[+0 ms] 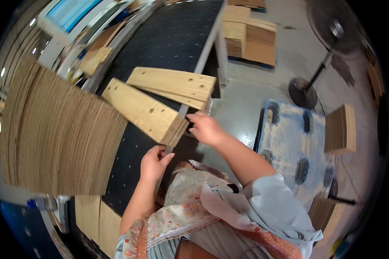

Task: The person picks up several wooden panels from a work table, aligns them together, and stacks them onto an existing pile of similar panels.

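Note:
A stack of flat tan strips (142, 111) with small holes lies on a black-topped table, its layered end toward me. My left hand (152, 165) is at the near corner of that stack, thumb apart and the other fingers partly hidden against its lower edge. At the stack's right corner is my right hand (206, 129), fingers parted and slightly bent. Neither hand visibly closes around the strips. A second stack of holed tan strips (173, 84) lies just behind, angled to the right, its end near the table edge.
A tall row of brown cardboard sheets (65, 134) stands at the left on the black table (173, 34). To the right are a blue dusty pallet (289, 142), a floor fan (304, 90) and a cardboard bundle (341, 129). More cardboard stacks (259, 41) sit behind on the floor.

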A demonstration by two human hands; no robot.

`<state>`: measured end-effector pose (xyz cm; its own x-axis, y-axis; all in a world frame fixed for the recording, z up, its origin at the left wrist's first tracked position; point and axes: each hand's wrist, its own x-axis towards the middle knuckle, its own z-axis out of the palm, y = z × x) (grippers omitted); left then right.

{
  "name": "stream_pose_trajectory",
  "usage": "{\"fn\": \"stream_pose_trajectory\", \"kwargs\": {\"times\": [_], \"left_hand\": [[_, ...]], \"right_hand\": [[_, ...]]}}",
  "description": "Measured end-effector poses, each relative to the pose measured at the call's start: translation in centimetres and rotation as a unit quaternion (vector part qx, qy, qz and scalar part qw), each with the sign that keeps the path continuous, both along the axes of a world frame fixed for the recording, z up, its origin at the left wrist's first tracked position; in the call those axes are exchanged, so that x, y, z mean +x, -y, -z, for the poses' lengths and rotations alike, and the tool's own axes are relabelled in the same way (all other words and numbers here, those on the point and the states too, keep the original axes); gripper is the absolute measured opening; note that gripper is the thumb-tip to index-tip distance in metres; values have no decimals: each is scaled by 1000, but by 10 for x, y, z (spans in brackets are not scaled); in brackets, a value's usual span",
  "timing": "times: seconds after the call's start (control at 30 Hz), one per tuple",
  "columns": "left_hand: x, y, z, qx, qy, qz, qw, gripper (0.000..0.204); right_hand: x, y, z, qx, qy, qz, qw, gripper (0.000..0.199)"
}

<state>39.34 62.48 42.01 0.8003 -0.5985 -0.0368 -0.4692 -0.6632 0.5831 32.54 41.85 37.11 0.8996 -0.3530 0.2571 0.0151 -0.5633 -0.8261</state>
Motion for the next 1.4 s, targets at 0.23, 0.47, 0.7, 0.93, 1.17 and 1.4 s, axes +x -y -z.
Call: {"fn": "stream_pose_trajectory", "kwargs": {"times": [0.23,0.47,0.7,0.93,1.17,1.4], "left_hand": [[-36,-125,-22,-83,-82,-28,993,24],[-117,-309,-28,-302,-77,-212,926,25],[-197,-478,-12,26,170,-568,805,41],[-188,-532,-6,-42,70,-499,863,46],[-191,-544,-16,-147,100,-531,829,38],[-255,-520,-27,-136,41,-494,858,39]], "right_hand": [[-47,-19,-47,32,-128,-284,950,25],[-16,-171,-78,-15,11,-541,841,26],[16,-326,-84,-179,-15,-426,887,51],[48,-397,-55,-179,-116,-307,928,57],[49,-395,-51,-43,-80,-293,952,46],[-3,-369,-75,-132,-79,-302,941,34]]}}
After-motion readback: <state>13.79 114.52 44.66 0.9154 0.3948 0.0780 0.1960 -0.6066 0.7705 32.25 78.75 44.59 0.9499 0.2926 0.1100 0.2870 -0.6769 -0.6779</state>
